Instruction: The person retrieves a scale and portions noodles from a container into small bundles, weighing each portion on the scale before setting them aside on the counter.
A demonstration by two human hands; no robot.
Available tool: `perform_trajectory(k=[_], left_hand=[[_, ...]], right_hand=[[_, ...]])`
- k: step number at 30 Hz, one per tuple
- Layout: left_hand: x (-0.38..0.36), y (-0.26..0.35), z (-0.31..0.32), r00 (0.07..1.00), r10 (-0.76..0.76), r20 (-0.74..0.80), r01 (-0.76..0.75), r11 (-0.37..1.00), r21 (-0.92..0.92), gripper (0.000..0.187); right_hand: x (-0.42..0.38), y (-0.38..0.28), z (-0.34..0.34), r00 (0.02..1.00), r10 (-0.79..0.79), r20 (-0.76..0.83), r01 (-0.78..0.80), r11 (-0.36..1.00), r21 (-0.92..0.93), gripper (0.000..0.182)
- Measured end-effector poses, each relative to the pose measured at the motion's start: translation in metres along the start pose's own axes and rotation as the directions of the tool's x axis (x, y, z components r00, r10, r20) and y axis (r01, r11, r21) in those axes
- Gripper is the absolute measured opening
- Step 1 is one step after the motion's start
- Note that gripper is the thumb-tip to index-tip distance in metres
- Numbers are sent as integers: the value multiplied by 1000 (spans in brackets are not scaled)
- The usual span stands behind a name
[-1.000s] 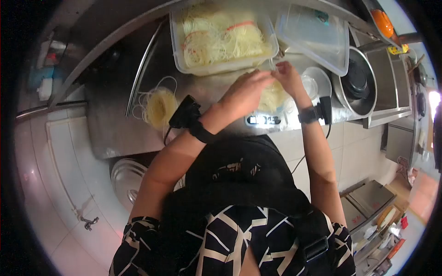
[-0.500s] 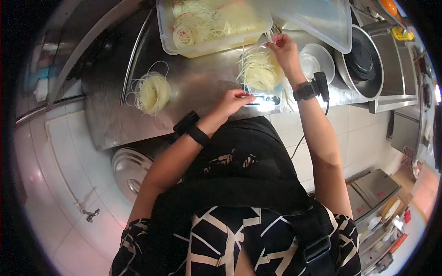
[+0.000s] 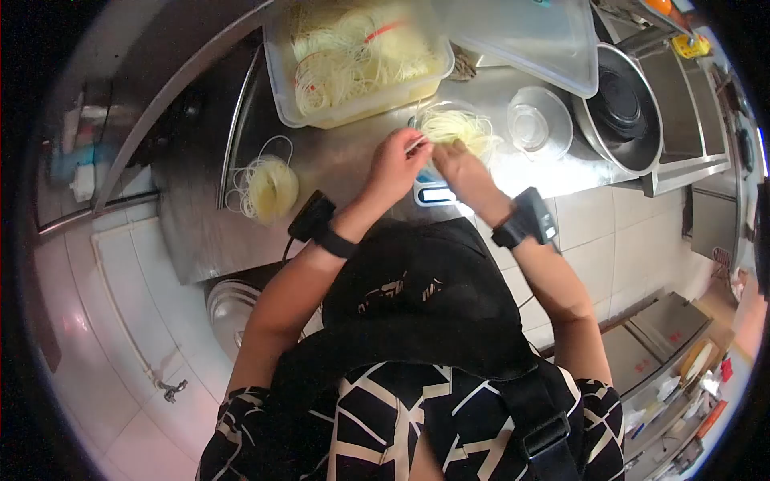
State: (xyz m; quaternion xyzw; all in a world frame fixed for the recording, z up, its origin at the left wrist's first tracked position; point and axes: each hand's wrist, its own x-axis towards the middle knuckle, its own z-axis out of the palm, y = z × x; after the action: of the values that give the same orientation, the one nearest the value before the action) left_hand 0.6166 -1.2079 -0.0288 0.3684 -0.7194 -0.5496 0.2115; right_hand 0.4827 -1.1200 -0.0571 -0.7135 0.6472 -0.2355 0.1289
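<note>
Meeting near the centre of the frame, the two hands work just in front of a pile of pale noodles (image 3: 463,131). The left hand (image 3: 395,170) has its fingertips pinched on a pale strand (image 3: 415,144); the right hand (image 3: 469,178) is curled just beside it, blurred, and whether it grips anything I cannot tell. Below them a scale (image 3: 435,196) has a glowing display with no readable digits. Pale markings on the black apron (image 3: 401,321) cannot be made out either. At upper centre, a translucent tub (image 3: 278,90) holds more noodles with red strips among them. A clear bowl (image 3: 556,143) stands right of the pile; further right, a metal pan (image 3: 646,144) contains a black object (image 3: 616,103). A separate noodle nest (image 3: 271,191) lies on the table (image 3: 337,152) at left.
</note>
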Motion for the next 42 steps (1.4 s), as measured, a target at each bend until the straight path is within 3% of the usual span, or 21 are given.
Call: perform_trajectory(k=[1, 3, 4, 5, 7, 8, 9, 11, 13, 14, 19, 21, 25, 27, 29, 31, 32, 34, 35, 40, 42], left_hand=[[10, 0, 7, 1000, 11, 2, -11, 1000, 0, 18], [27, -9, 20, 881, 455, 131, -470, 807, 357, 14], [28, -12, 27, 929, 313, 198, -361, 885, 294, 11], [31, -18, 29, 924, 324, 204, -373, 881, 292, 11], [35, -26, 32, 926, 253, 281, -357, 828, 432, 12], [33, -28, 31, 914, 256, 314, -386, 786, 483, 14], [30, -23, 32, 913, 259, 315, -389, 787, 479, 14], [22, -14, 35, 917, 258, 305, -398, 644, 653, 14], [22, -11, 36, 913, 269, 306, -407, 623, 667, 15], [21, -10, 36, 919, 258, 299, -395, 623, 675, 16], [22, -16, 38, 915, 271, 298, -402, 596, 695, 16], [22, -18, 40, 912, 285, 295, -409, 561, 720, 17], [23, -18, 39, 926, 270, 264, -375, 581, 723, 17], [22, -13, 35, 939, 185, 289, -338, 643, 687, 18], [23, -13, 34, 937, 192, 292, -343, 658, 671, 18], [23, -7, 32, 934, 197, 299, -350, 671, 654, 19], [21, 5, 28, 921, 213, 327, -380, 678, 629, 19], [19, 19, 21, 906, 233, 352, -411, 685, 602, 20], [17, 22, 16, 890, 258, 375, -446, 665, 600, 21], [0, 17, -16, 890, 204, 408, -411, 748, 522, 29], [-3, 13, -26, 885, 351, 307, -465, 715, 522, 27]], right_hand=[[0, -5, 3, 999, 25, 22, -23, 996, -84, 24], [-3, -4, 7, 1000, 0, -23, -2, 997, -78, 26], [-5, -3, 8, 998, -22, -62, 18, 998, -68, 28], [-8, -7, 2, 997, -19, -71, 13, 997, -76, 28], [-18, -23, -22, 987, 157, 41, -159, 986, 45, 21], [-26, -29, -37, 983, 98, -155, -82, 991, 110, 19], [-36, -26, -42, 983, 100, -156, -84, 991, 106, 19], [-52, -13, -50, 875, 355, -329, -201, 885, 421, 29], [-66, 4, -42, 712, 695, -100, -537, 631, 560, 45], [-67, 15, -36, 698, 714, -47, -602, 622, 501, 60], [-63, 51, 8, 804, 594, -18, -573, 784, 238, 63], [-59, 56, 12, 805, 591, 54, -577, 757, 307, 38], [-69, 62, 0, 747, 639, 185, -651, 646, 397, 17], [-70, 61, -15, 750, 658, 75, -640, 691, 337, 14], [-62, 40, -52, 650, 753, 99, -658, 494, 568, 15], [-47, 24, -73, 687, 720, -99, -576, 623, 530, 8], [-38, 17, -78, 687, 720, -100, -577, 624, 527, 8], [-15, 1, -78, 820, 423, -386, -325, 898, 296, 11], [-5, -5, -69, 834, 352, -424, -267, 931, 248, 14], [10, -13, -17, 966, 248, -66, -254, 962, -97, 21], [7, -12, -6, 971, 236, 24, -229, 959, -165, 21]])
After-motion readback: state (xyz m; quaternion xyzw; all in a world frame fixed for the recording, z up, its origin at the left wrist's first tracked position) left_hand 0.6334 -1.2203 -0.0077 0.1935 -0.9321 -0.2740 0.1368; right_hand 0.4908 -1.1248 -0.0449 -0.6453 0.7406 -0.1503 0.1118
